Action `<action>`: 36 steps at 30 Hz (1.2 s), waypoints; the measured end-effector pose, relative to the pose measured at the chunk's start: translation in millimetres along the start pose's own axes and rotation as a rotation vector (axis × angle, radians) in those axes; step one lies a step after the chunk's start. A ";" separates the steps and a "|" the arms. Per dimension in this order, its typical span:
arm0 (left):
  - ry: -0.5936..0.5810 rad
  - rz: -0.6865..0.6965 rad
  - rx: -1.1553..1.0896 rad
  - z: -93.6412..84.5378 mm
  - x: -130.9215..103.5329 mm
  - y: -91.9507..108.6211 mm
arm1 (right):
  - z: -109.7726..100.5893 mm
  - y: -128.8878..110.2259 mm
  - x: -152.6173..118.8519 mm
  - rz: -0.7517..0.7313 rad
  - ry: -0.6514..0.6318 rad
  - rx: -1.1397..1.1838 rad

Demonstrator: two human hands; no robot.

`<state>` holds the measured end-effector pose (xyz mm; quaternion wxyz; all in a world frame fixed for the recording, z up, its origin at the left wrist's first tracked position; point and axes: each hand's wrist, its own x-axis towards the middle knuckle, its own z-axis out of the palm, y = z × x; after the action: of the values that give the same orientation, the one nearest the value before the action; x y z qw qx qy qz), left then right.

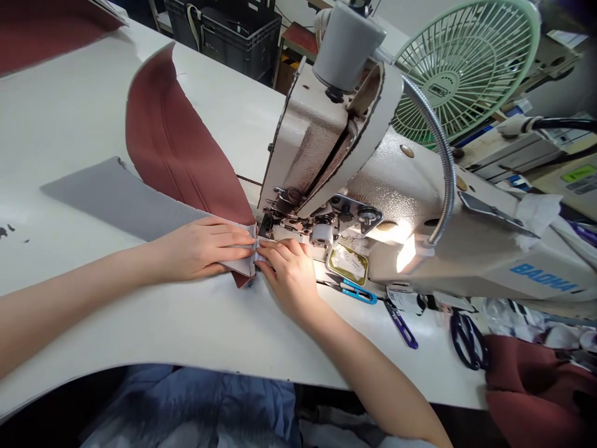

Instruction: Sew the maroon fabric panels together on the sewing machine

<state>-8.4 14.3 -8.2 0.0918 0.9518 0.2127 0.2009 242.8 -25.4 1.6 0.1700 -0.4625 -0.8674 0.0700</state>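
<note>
The maroon panel point(181, 143) is lying on the white table point(177, 330), just left of the sewing machine point(326, 137), with its near end reaching the presser foot point(265, 225) and its far end curling up off the surface. The grey strip point(116, 202) is overlapping it at that near end and trailing off to the left, probably so that its length is staying out of the machine's way.

The left hand point(200, 249) is resting on the strip, fingers stretched out and pressing rather than clenching, seemingly to keep the layers flat. The right hand point(291, 274) is meeting it at the fabric edge, fingers bent and tips touching the cloth, apparently steadying the edge beside the foot; whether its thumb is pinching from below, I cannot tell.

A lamp point(405, 254) is shining just right of the work, likely placed for seeing the stitching. Nearby, a shallow dish point(367, 270) is sitting beside blue snips point(359, 291), within easy reach of the right hand. Dark-handled scissors point(469, 341) are lying farther right. Beyond the machine, a green fan point(466, 68) is standing at the far right.
</note>
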 end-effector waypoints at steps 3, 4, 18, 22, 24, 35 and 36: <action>-0.001 0.025 0.062 -3.5 1.0 0.8 | 1.9 -0.3 -0.3 -0.013 0.015 0.001; -0.008 0.027 0.077 -4.7 1.2 1.8 | 2.0 0.0 -0.7 -0.016 0.019 0.000; -0.072 -0.034 0.086 -4.7 1.5 16.0 | -1.4 10.5 -10.3 -0.022 0.069 0.272; -0.037 -0.044 0.024 1.0 -0.9 11.9 | 1.1 4.0 -9.1 -0.090 0.092 0.264; -0.030 -0.074 -0.022 4.2 -3.3 9.9 | 0.4 1.7 -8.6 -0.121 0.070 0.213; -0.112 -0.183 -0.020 -2.0 14.2 -11.5 | 2.5 8.4 1.5 -0.148 0.000 -0.112; -0.121 -0.181 -0.021 -3.0 20.1 -15.7 | 1.3 9.8 3.0 -0.123 -0.016 -0.137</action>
<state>1.3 37.4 -2.7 0.1322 0.9380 0.2899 0.1362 248.5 -17.3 -1.7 0.1350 -0.4182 -0.8983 0.0035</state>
